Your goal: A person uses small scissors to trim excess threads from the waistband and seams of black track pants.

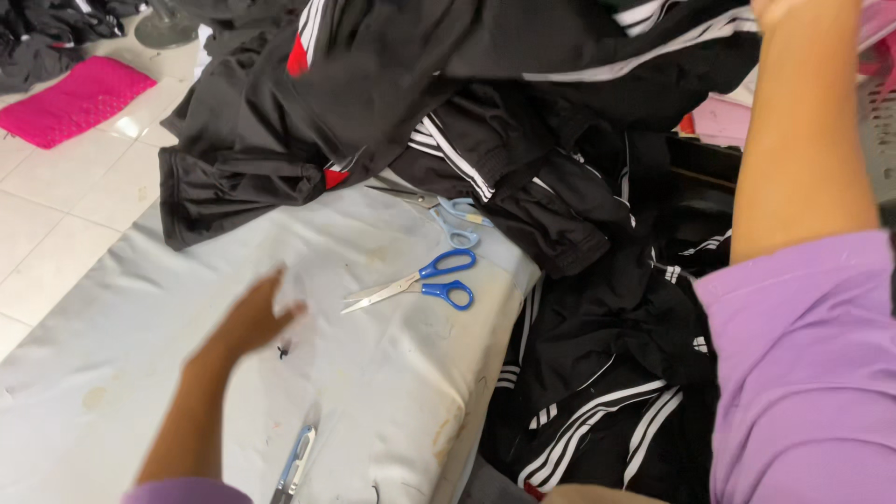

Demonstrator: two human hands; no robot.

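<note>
The black garment point(373, 84) with white stripes and small red patches hangs bunched over the far end of the surface point(140, 355), its dark folded hem lying on the pale cloth cover. We see our right hand point(784, 9) raised at the top edge, mostly cut off by the frame, so we cannot tell how its fingers stand or whether they grip the fabric. Our left hand point(252, 322) hovers blurred over the surface, fingers open and holding nothing. Just beyond it lie blue-handled scissors point(420, 280), and light-blue scissors point(439, 210) partly touch the garment's edge. A small thread snipper point(294, 462) lies near the left forearm. More striped black clothes point(597, 373) pile to the right, and a pink mat point(75, 98) lies on the tiled floor
</note>
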